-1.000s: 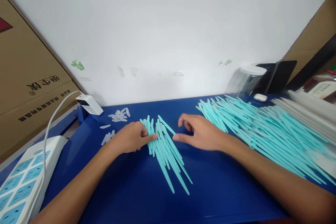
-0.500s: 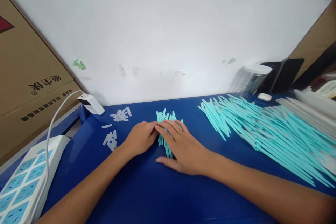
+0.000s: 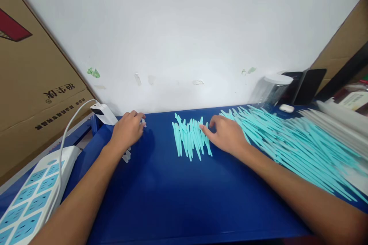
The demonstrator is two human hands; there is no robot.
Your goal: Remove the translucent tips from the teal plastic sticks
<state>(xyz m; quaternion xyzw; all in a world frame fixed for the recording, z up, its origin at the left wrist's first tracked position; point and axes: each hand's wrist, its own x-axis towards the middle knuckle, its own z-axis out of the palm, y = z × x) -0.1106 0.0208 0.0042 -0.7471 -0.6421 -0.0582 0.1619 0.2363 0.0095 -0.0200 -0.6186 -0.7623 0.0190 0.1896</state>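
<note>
A small group of turquoise, slim tapered sticks (image 3: 188,138) lies side by side on the blue table (image 3: 172,199). My right hand (image 3: 227,134) is at the right edge of this group, thumb stretched toward the sticks and apart from the curled fingers; nothing shows in its grip. Over on the left, my left hand (image 3: 126,130) hovers above or touches the small translucent pieces (image 3: 126,156), covering most of them. Its fingertips are bent and apart, with a translucent piece just visible between them. Whether it touches that piece I cannot tell.
A large spread of turquoise sticks (image 3: 293,149) covers the right side. Behind it stand a clear jar with a white lid (image 3: 278,79), a white earbud case (image 3: 286,108) and a dark phone (image 3: 312,86). Leftward are a power strip (image 3: 31,195), a white charger (image 3: 105,114) and a cardboard box (image 3: 37,69).
Both hands have come off the small stick group and moved apart, the left to the translucent pieces, the right to the group's right side. The sticks now lie more spread out.
</note>
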